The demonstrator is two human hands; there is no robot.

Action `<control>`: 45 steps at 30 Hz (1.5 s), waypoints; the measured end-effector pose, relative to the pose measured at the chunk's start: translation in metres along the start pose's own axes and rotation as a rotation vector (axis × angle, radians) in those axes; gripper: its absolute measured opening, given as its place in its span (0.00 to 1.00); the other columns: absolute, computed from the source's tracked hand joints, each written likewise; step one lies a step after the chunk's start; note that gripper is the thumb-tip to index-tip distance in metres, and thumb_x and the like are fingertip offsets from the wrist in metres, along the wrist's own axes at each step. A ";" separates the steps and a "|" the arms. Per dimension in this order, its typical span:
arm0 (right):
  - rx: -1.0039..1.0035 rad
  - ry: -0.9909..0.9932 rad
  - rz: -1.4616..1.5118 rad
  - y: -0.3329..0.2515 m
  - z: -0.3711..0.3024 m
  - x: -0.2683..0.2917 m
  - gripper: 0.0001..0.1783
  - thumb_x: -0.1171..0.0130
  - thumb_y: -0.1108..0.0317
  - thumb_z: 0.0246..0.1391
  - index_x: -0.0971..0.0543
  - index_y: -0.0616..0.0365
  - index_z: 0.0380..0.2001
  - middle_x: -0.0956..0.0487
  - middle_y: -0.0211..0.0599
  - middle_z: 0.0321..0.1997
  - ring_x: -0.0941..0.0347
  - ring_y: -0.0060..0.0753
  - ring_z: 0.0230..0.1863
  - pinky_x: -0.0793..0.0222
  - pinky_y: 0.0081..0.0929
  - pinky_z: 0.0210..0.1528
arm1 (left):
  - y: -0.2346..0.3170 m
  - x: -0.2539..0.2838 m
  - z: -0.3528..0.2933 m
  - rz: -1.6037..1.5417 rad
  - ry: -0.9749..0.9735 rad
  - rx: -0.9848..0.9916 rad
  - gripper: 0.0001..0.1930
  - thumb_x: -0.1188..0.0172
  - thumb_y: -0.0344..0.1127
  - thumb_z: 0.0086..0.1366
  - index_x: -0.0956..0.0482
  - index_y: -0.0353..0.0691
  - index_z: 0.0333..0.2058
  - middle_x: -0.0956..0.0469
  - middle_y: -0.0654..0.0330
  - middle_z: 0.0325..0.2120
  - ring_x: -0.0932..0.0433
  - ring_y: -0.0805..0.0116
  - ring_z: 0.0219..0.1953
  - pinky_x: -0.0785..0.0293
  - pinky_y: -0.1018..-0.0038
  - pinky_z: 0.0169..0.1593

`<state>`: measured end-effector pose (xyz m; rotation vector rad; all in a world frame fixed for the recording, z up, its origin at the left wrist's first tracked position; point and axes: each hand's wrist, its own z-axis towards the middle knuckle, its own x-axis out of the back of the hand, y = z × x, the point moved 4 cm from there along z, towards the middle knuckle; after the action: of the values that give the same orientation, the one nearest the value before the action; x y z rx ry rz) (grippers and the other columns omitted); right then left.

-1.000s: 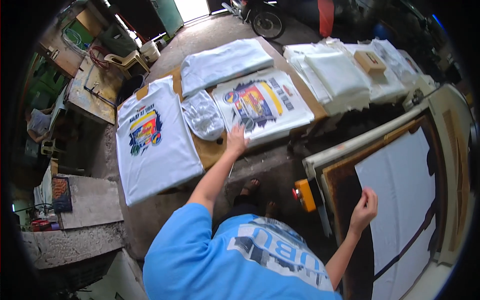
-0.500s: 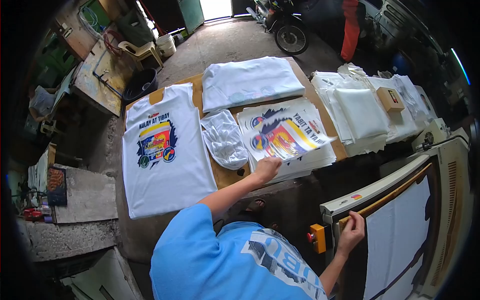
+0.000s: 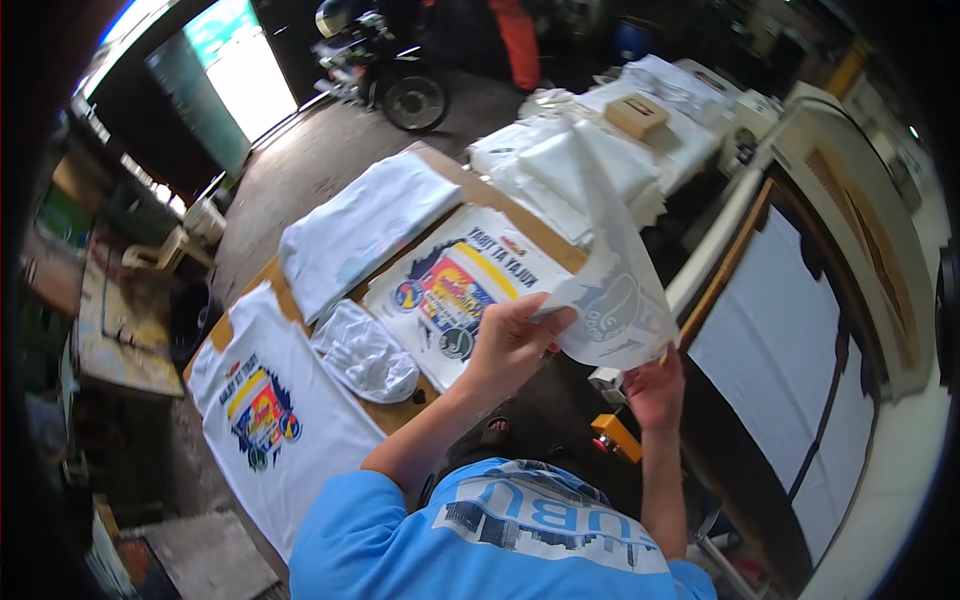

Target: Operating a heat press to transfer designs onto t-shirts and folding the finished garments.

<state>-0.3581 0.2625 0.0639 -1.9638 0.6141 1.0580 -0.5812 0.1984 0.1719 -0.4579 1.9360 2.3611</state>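
A printed transfer sheet [image 3: 630, 265] is lifted and curled in the air, its pale back mostly toward me and its print showing faintly through. My left hand [image 3: 515, 345] pinches the sheet's near left edge. At its lower right corner, my right hand [image 3: 655, 388] grips the same sheet between thumb and fingers. Left of the lifted sheet, a stack of printed transfer sheets [image 3: 425, 330] lies on the table with mirrored, colourful prints facing up. A bunched white cloth [image 3: 362, 358] sits beside the stack. Further left is a flat white sleeveless shirt [image 3: 315, 425] with a colourful bucket print.
Folded white shirts [image 3: 365, 222] lie on the table's far side. White material is piled at far right, topped by a small cardboard box [image 3: 637, 117]. To my right stands a heat press [image 3: 725, 420] with white fabric [image 3: 775, 345] on its bed and an orange switch box [image 3: 622, 438]. A motorcycle [image 3: 400, 95] stands beyond.
The sheet has come off the stack and moved right toward the heat press. My right hand has left the press edge and taken hold of the sheet. My view has turned right.
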 end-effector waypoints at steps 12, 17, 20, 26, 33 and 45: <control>1.018 -0.115 -0.507 -0.306 -0.133 -0.035 0.20 0.49 0.65 0.53 0.35 0.54 0.50 0.31 0.31 0.49 0.36 0.26 0.51 0.40 0.30 0.52 | 0.032 -0.199 0.091 -0.065 -0.228 -0.466 0.06 0.46 0.29 0.59 0.24 0.33 0.33 0.24 0.63 0.27 0.28 0.79 0.27 0.28 0.81 0.30; 1.018 0.375 -0.832 -0.373 -0.189 0.061 0.17 0.40 0.61 0.46 0.28 0.56 0.39 0.26 0.28 0.32 0.31 0.17 0.27 0.36 0.17 0.23 | -0.065 -0.305 0.116 0.040 -0.416 -0.098 0.09 0.47 0.33 0.60 0.26 0.32 0.31 0.26 0.64 0.21 0.28 0.80 0.22 0.30 0.82 0.25; 0.870 0.660 -0.803 -0.389 -0.176 0.141 0.17 0.37 0.59 0.43 0.25 0.58 0.32 0.28 0.27 0.22 0.38 0.16 0.14 0.47 0.15 0.10 | -0.158 -0.348 0.132 0.077 -0.466 0.167 0.10 0.46 0.35 0.59 0.26 0.31 0.29 0.27 0.62 0.18 0.28 0.78 0.16 0.32 0.82 0.19; 0.695 0.857 -0.761 -0.431 -0.140 0.250 0.15 0.38 0.61 0.43 0.25 0.60 0.32 0.28 0.28 0.21 0.36 0.17 0.15 0.45 0.14 0.11 | -0.282 -0.404 0.164 0.270 -0.400 0.478 0.11 0.44 0.33 0.55 0.26 0.28 0.30 0.25 0.57 0.19 0.26 0.73 0.16 0.28 0.80 0.21; 0.643 0.863 -0.679 -0.458 -0.108 0.318 0.10 0.40 0.70 0.43 0.31 0.61 0.20 0.33 0.29 0.22 0.33 0.23 0.20 0.30 0.21 0.18 | -0.322 -0.431 0.194 0.348 -0.328 0.500 0.12 0.44 0.26 0.53 0.28 0.24 0.35 0.25 0.52 0.23 0.23 0.67 0.20 0.23 0.77 0.25; 0.744 1.220 -1.163 -0.472 -0.115 0.320 0.13 0.42 0.74 0.37 0.24 0.68 0.31 0.23 0.43 0.23 0.26 0.33 0.20 0.29 0.25 0.19 | -0.323 -0.443 0.210 0.348 -0.271 0.400 0.19 0.49 0.17 0.50 0.33 0.24 0.44 0.25 0.47 0.30 0.21 0.60 0.25 0.21 0.76 0.28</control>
<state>0.2015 0.4179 0.0301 -1.6011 0.2412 -1.0233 -0.1257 0.5341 0.0159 0.2296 2.4122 1.9752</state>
